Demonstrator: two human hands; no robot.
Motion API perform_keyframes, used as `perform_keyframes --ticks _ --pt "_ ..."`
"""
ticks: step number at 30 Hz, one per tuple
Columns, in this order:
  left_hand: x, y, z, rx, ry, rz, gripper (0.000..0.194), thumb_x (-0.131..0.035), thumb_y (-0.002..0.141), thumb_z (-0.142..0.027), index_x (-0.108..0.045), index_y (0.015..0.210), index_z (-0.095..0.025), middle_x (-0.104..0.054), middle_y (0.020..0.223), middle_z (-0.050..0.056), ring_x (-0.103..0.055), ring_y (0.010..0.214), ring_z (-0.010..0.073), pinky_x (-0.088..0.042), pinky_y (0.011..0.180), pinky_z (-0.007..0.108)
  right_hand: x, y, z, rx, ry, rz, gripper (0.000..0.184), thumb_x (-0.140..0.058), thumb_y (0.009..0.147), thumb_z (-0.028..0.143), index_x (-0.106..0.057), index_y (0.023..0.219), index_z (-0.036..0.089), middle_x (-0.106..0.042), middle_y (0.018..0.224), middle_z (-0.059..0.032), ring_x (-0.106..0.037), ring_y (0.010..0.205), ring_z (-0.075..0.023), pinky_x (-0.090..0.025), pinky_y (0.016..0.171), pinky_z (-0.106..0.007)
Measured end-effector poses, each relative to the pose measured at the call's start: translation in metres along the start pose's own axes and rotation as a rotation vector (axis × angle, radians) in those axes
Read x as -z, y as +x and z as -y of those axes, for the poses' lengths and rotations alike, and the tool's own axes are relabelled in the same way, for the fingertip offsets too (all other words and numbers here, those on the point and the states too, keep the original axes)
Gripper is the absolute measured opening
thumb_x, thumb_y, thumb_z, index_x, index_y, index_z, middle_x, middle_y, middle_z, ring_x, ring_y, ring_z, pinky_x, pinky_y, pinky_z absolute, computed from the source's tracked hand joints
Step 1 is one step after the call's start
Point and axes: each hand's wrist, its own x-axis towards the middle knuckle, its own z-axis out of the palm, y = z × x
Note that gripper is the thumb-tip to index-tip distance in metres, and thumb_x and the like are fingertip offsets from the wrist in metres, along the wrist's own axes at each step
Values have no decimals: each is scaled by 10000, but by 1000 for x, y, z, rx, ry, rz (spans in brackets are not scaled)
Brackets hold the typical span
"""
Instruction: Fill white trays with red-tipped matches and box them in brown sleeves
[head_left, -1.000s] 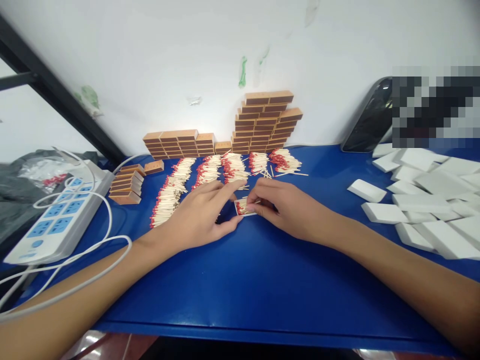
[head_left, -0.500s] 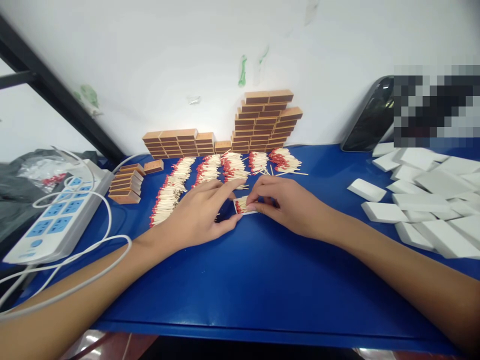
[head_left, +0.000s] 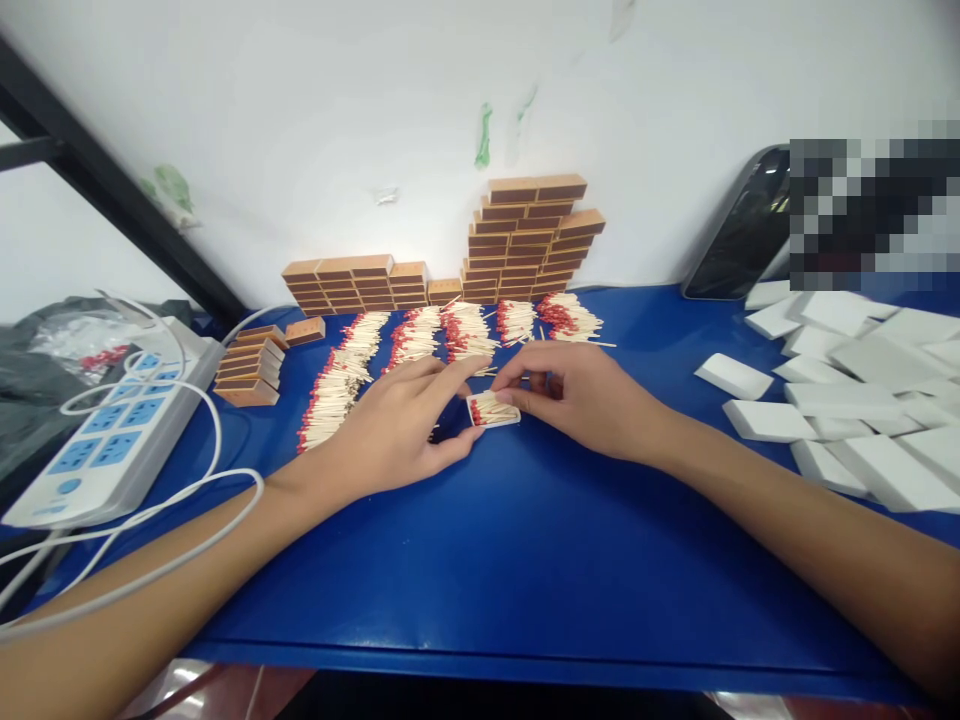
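A small white matchbox tray (head_left: 495, 424) lies on the blue table, filled with red-headed matches (head_left: 486, 407) whose heads point left. My left hand (head_left: 409, 420) steadies its left end, thumb at the near corner and forefinger along the far side. Above the tray's right end, the thumb and fingers of my right hand (head_left: 551, 388) are pinched at the pale ends of the matches. Just behind both hands lie loose match piles, among them a long row (head_left: 341, 385) on the left and a heap (head_left: 570, 318) on the right.
Stacked brown matchbox sleeves (head_left: 517, 240) stand against the wall, with another small stack (head_left: 249, 370) at left. White trays (head_left: 847, 400) are heaped at right near a dark phone-like device (head_left: 739, 225). A power strip (head_left: 112, 430) and white cables (head_left: 217, 440) lie at left.
My right hand has lifted slightly and shifted back, so more of the tray and its matches shows. My left hand has stayed at the tray's left end.
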Motion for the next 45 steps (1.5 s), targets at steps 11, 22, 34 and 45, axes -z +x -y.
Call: perform_keyframes --ticks 11,22,34,45 --pt "0 0 0 -19 27 -1 600 -647 1028 -383 -450 1565 -201 -761 1139 88 -697 1127 284 -572 988 442 15 8 -45 -207 -529 -220 335 -702 955 443 -724 1161 180 -711 1227 -161 -688 910 -284 -523 782 -411" --pt "-1 0 0 -36 43 -35 503 -645 1018 -361 -529 1483 -209 -761 1126 85 -710 1080 272 -580 942 421 19 11 -35 -263 -502 -149 146 -676 952 338 -731 884 221 -765 941 -75 -654 790 -230 -433 673 -357" --pt "-3 0 0 -46 45 -25 471 -649 1021 -347 -563 1469 -231 -753 1085 68 -709 998 249 -574 898 397 14 13 -41 -290 -525 -179 232 -698 950 402 -664 811 219 -750 922 -78 -654 799 -237 -423 664 -358" --pt "-3 -2 0 -52 35 -14 464 -651 1032 -357 -566 1460 -199 -759 1104 74 -725 973 244 -575 899 388 18 11 -43 -278 -584 -135 178 -670 968 362 -680 877 210 -740 1009 -98 -657 817 -241 -445 690 -367"
